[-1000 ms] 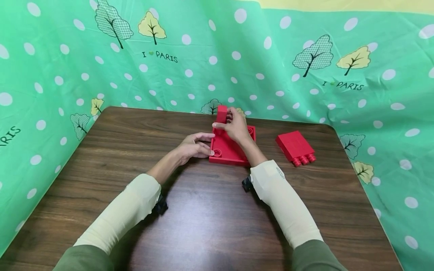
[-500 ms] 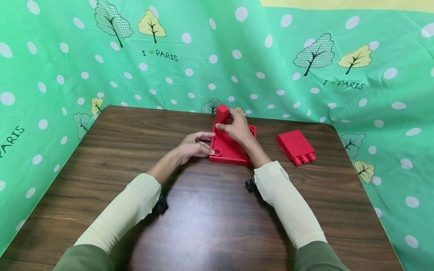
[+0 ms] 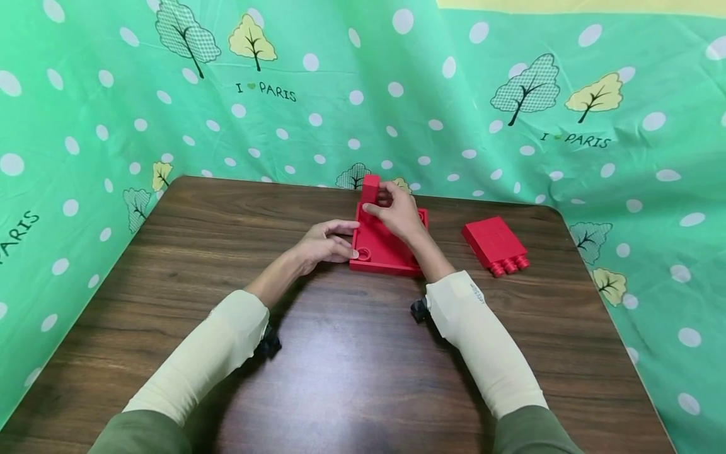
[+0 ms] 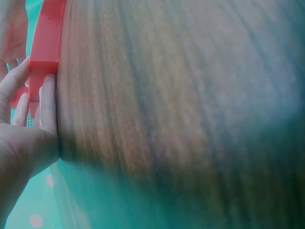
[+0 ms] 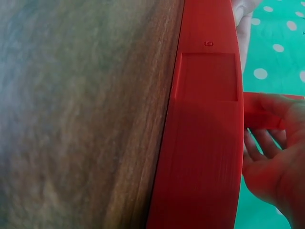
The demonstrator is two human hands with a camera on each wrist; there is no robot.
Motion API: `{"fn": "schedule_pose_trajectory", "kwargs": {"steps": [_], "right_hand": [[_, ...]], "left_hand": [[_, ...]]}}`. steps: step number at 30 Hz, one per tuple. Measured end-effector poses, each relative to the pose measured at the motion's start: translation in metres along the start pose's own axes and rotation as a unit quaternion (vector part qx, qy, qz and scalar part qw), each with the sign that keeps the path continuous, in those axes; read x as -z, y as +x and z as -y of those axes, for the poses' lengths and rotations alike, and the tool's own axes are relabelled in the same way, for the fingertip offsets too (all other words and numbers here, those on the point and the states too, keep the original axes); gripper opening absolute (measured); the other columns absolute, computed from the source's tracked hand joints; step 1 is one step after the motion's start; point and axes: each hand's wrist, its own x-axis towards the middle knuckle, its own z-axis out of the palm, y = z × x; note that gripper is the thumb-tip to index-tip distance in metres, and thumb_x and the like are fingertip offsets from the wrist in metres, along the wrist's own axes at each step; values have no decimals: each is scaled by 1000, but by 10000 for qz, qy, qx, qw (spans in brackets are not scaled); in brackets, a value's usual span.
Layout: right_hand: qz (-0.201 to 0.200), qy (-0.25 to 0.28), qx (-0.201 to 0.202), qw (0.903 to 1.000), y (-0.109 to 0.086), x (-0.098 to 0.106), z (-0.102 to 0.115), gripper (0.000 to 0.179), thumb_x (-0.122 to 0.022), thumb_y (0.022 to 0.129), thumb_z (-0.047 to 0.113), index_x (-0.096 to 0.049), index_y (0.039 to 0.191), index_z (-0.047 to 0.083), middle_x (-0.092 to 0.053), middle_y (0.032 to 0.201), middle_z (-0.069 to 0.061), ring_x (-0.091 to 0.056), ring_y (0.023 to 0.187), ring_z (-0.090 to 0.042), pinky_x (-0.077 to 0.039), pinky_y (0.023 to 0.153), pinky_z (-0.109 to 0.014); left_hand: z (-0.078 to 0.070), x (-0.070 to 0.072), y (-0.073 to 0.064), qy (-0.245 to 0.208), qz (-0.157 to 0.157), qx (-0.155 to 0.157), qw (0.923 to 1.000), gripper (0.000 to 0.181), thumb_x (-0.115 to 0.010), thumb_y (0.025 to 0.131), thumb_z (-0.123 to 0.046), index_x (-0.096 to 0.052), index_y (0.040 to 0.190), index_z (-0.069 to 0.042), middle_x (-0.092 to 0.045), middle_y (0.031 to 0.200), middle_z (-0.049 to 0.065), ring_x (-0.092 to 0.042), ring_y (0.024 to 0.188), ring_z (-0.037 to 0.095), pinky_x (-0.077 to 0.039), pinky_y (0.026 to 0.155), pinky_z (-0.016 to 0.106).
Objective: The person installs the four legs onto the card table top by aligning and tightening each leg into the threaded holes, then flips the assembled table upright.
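Evidently for steadiness, the left hand sets spread fingers against the left side of a red tray. At its back-left corner, the right hand pinches an upright post between thumb and fingers – presumably keeping it straight. Rightmost, a pegged block lies apart. Hidden – the post's foot, so its seating cannot be told.

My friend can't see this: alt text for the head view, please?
A person's right hand holds an upright red post at the far left corner of a shallow red tray; the left hand touches the tray's left side. A red block with round pegs lies to the right on a brown table.
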Motion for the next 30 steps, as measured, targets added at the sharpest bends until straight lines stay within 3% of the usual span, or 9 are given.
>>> {"fn": "schedule_pose_trajectory", "kwargs": {"steps": [9, 18, 30], "right_hand": [[-161, -512, -138, 9985, -1, -3, 2, 51, -89, 99, 29, -69, 140, 6, -76, 136, -15, -74, 122, -33, -63, 111, -48], [70, -622, -134, 9979, 0, -2, 1, 62, -89, 100, 25, -63, 154, 9, -69, 150, -16, -75, 123, -37, -63, 111, -50], [-118, -869, -63, 9961, -1, -3, 5, 47, -88, 101, 26, -68, 137, 3, -76, 130, -17, -75, 117, -32, -64, 108, -45]], "left_hand": [[1, 1, 2, -32, -7, 5, 10000, 77, -82, 92, 12, -61, 162, -11, -61, 164, 15, -74, 101, 12, -69, 82, 27], [2, 1, 3, -36, 11, 10, 10000, 77, -81, 92, 12, -60, 163, -9, -60, 165, 17, -74, 99, 11, -69, 82, 27], [2, 0, 2, -16, -8, 2, 10000, 79, -81, 91, 13, -59, 163, -10, -60, 165, 16, -74, 99, 10, -69, 82, 27]]}}
